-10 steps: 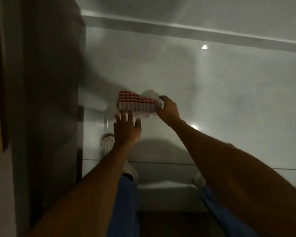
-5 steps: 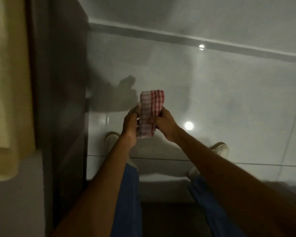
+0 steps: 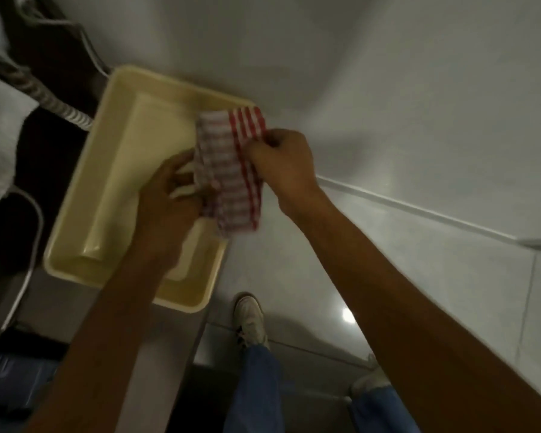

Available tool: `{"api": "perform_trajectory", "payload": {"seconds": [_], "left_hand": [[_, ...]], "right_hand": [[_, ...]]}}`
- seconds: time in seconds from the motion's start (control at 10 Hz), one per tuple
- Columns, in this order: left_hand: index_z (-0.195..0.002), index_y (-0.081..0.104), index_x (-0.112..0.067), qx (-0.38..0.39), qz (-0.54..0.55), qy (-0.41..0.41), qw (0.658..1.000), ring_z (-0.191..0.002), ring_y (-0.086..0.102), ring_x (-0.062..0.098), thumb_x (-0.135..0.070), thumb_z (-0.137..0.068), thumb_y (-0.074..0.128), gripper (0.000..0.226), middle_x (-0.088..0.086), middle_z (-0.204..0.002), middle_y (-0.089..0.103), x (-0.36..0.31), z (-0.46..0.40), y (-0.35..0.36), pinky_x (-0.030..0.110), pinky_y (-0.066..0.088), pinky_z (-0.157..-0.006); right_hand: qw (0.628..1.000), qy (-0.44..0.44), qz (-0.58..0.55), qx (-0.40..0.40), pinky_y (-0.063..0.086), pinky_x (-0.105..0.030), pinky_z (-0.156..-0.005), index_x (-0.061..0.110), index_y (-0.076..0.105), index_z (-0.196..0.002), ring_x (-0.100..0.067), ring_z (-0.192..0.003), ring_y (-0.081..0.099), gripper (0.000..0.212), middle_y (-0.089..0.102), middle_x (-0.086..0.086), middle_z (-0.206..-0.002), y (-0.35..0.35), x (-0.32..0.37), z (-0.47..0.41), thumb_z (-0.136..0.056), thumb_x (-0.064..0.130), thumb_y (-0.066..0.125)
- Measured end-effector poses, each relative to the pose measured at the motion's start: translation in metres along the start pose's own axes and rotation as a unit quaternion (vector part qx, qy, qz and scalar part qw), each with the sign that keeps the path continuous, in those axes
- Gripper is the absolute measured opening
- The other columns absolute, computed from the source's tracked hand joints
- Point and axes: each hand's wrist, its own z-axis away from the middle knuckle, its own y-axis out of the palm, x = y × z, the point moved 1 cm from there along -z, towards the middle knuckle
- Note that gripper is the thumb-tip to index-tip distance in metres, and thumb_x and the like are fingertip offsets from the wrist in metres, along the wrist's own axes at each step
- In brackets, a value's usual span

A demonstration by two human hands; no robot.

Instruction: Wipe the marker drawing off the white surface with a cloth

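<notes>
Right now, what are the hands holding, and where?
A folded checked cloth: left hand grips its left edge, right hand pinches its right edge.

Two hands, left hand, right hand, one checked cloth, one cream tray, two shoes

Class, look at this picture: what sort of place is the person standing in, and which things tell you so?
Probably an indoor room at home: glossy pale floor tiles, a cream plastic tub on a low surface, cables nearby.
</notes>
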Motion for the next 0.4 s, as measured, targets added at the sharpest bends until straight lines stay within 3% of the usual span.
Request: {"api": "perform_trajectory", "payload": {"seconds": [0.1, 0.2, 0.3, 0.4], "left_hand": [[-0.133, 0.072, -0.009, -0.054, -0.064, -0.01, 0.996, -0.108, 0.073, 0.031, 0.005, -0.094, 0.074, 0.041, 0.009, -0.116, 0.071, 0.01, -0.056, -0.023, 0.038, 0.066, -0.083], [-0.138, 0.069, -0.002, -0.046, -0.154, -0.049, 0.986, -0.126, 0.067, 0.041, 0.002, -0.098, 0.07, 0.04, 0.011, -0.123, 0.066, 0.026, -0.086, -0.021, 0.044, 0.061, -0.101], [-0.15, 0.06, -0.009, -0.014, -0.301, -0.036, 0.953, -0.139, 0.057, 0.04, -0.013, -0.099, 0.069, 0.052, 0.017, -0.151, 0.058, 0.019, -0.082, -0.002, 0.05, 0.051, -0.117], [-0.158, 0.05, -0.011, -0.041, -0.413, 0.116, 0.903, -0.152, 0.039, 0.044, -0.02, -0.1, 0.066, 0.061, 0.021, -0.167, 0.038, -0.009, -0.042, 0.026, 0.055, 0.037, -0.125]], "right_hand": [[0.997, -0.02, 0.077, 0.002, 0.053, -0.03, -0.054, 0.01, 0.062, -0.065, -0.015, -0.062, 0.063, 0.024, 0.062, 0.001, -0.064, 0.046, 0.016, -0.038, -0.087, 0.016, 0.07], [0.989, -0.023, 0.147, 0.019, 0.052, -0.026, -0.068, 0.019, 0.052, -0.069, -0.019, -0.084, 0.067, 0.029, 0.056, 0.006, -0.075, 0.067, 0.013, -0.058, -0.092, 0.018, 0.069], [0.981, -0.04, 0.191, -0.012, 0.058, -0.036, -0.099, 0.005, 0.068, -0.111, -0.032, -0.118, 0.069, 0.024, 0.073, -0.011, -0.115, 0.051, 0.012, -0.052, -0.096, 0.025, 0.066], [0.965, -0.108, 0.225, -0.082, 0.057, -0.041, -0.089, 0.004, 0.056, -0.136, -0.035, -0.117, 0.068, 0.039, 0.07, -0.017, -0.125, 0.005, 0.01, -0.013, -0.104, 0.025, 0.054]]}}
